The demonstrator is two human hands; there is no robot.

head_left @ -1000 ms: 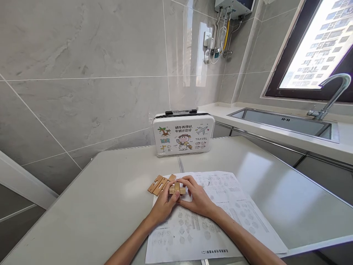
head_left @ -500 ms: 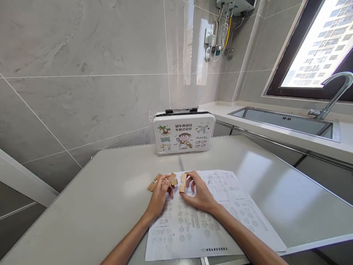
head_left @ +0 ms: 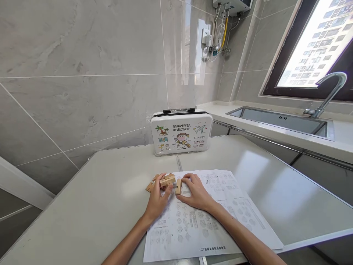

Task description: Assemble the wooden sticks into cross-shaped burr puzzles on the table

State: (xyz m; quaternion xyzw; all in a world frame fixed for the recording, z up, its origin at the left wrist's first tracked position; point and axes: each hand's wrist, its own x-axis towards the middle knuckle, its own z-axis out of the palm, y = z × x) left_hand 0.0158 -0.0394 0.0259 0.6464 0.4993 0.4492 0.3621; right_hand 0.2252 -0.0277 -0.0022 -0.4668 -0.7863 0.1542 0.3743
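Note:
My left hand (head_left: 156, 198) grips a notched wooden block (head_left: 167, 180) just above the table. My right hand (head_left: 194, 193) holds a second wooden block (head_left: 178, 186) upright, a short gap to the right of the first. More wooden pieces (head_left: 150, 184) lie flat on the table behind my left hand, partly hidden by it. Both hands are over the top left corner of a printed instruction sheet (head_left: 209, 217) covered with small diagrams.
A white tin case (head_left: 181, 133) with cartoon prints stands against the tiled wall at the back of the grey table (head_left: 91, 217). To the right are a steel sink (head_left: 281, 120) and a curved faucet (head_left: 327, 92) under a window.
The joined wooden pieces have come apart: my left hand took one block to the left, my right hand kept the other. The view shifted slightly.

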